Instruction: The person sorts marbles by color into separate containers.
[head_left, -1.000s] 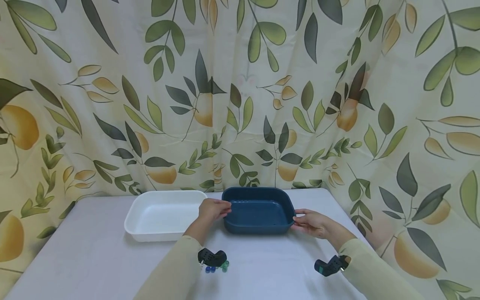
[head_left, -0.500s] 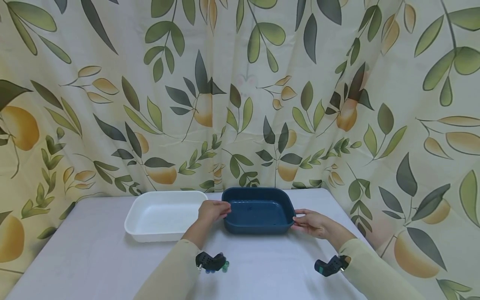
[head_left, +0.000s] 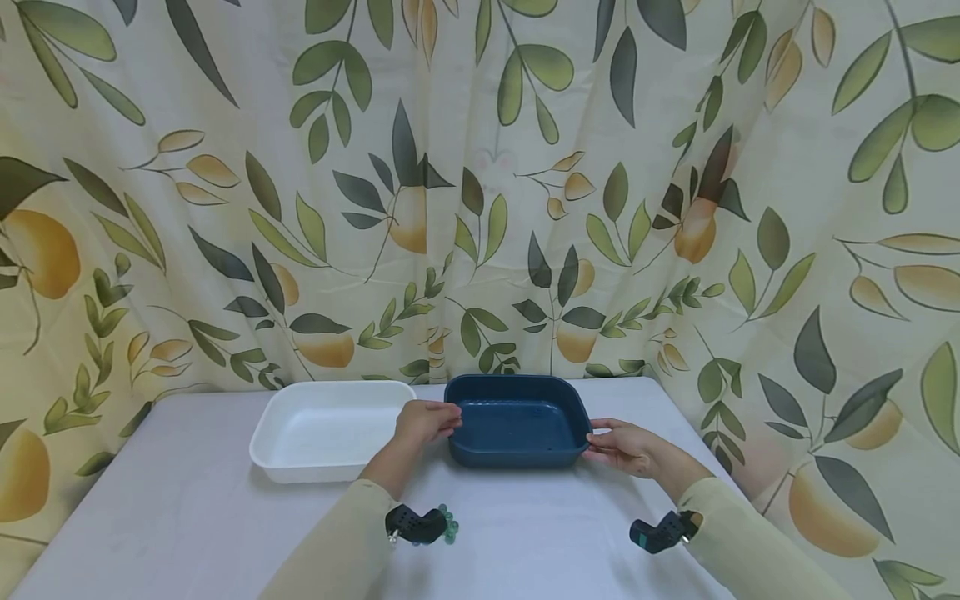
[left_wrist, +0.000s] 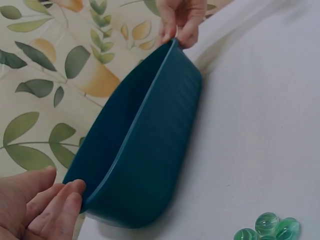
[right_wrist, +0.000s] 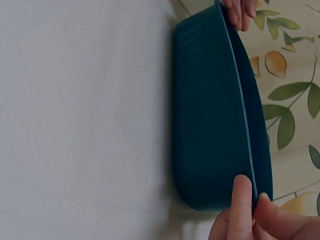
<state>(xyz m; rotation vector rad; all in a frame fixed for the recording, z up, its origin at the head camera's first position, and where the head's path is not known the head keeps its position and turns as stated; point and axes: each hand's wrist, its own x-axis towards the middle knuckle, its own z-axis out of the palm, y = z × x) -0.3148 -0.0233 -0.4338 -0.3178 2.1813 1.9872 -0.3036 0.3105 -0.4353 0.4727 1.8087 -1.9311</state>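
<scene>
A deep, dark blue rectangular tray (head_left: pixel 517 423) with rounded corners sits at the back of the table. At its left end is my left hand (head_left: pixel 424 422); in the left wrist view the fingers (left_wrist: pixel 62 202) touch the rim while the thumb stands apart from it. My right hand (head_left: pixel 628 448) pinches the right rim, with the index finger (right_wrist: pixel 241 202) on the outer wall and the thumb at the edge. Green glass marbles (left_wrist: pixel 267 223) lie on the table, partly hidden by the left wrist camera in the head view.
A white tray (head_left: pixel 288 471) of similar shape stands left of the blue one, partly behind my left hand. The table (head_left: pixel 150 517) has a white cover. A leaf-and-fruit patterned curtain (head_left: pixel 480 150) hangs along its back edge.
My left wrist has shifted slightly left, exposing more green marbles and covering the blue ones seen earlier. Both trays and my right hand stay where they were.
</scene>
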